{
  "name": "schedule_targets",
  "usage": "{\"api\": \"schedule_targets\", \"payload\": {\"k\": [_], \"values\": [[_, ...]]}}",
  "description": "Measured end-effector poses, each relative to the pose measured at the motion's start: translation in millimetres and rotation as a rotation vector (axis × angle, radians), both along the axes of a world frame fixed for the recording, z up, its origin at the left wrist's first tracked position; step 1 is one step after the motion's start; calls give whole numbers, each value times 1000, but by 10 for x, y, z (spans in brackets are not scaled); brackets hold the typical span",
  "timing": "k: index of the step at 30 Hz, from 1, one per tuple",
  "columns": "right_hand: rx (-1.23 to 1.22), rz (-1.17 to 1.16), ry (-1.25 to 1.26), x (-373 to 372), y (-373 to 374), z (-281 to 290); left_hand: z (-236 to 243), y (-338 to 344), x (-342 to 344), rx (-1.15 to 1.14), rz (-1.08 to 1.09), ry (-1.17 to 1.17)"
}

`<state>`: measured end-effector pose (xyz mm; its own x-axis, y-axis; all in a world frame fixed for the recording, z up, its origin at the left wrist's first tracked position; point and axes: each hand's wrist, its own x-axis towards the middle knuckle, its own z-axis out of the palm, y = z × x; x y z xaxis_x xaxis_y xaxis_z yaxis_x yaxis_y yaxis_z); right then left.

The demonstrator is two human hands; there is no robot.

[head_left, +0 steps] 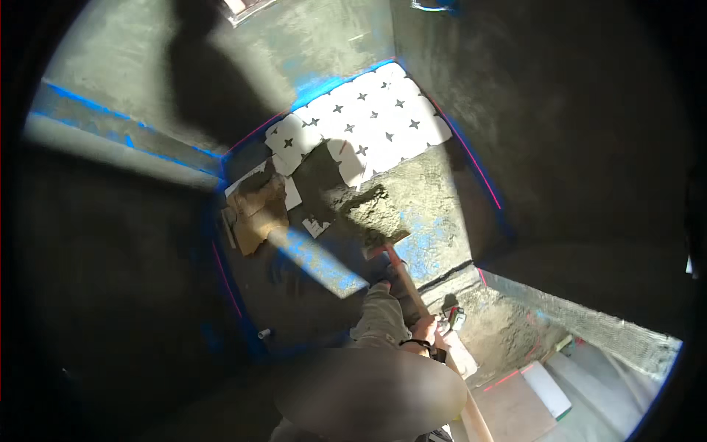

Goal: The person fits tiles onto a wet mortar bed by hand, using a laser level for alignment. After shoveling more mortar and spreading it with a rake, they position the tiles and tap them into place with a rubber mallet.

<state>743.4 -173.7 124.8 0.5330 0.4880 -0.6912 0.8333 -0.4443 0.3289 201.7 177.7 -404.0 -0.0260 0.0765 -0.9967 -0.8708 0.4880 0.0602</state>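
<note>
Left hand (425, 328), dark band at wrist: fingers curled closed around the wooden handle of a hoe (407, 281). Finger detail small. Right hand: outside the visible area; its state could not be told.

The hoe lay aslant, handle running back toward the near right, blade at the near side of a mound of grey mortar (377, 212) on the middle of the floor (434, 239). Blade contact with the mound could not be made out.

White tiles (383, 121) with dark star shapes covered the floor's far corner, their near edge stepped. Brown cardboard (258, 206) lay near the floor's left edge, a pale offcut (317, 227) between it and the mortar. Red lines followed parts of the floor's edges. A pale trouser leg (379, 317) stood just left of the handle; a small device (454, 318) sat right of the hand.
</note>
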Motion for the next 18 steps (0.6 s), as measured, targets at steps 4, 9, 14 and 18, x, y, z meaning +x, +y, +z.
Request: {"api": "schedule_targets", "payload": {"k": [4,9,14,18], "values": [[-78,192,-148,-380,518,-241,-192,367,-611,-65,46,11],[-207,232,-138,-2030,2532,-421,-632,615,-1627,-167,55,88],[-156,551,125,-2653,3350,-1034,-1141,590,-2877,-302,23,180],[-300,598,189,-3935,4178,-1476,-1499,636,-3725,-369,-24,223]]}}
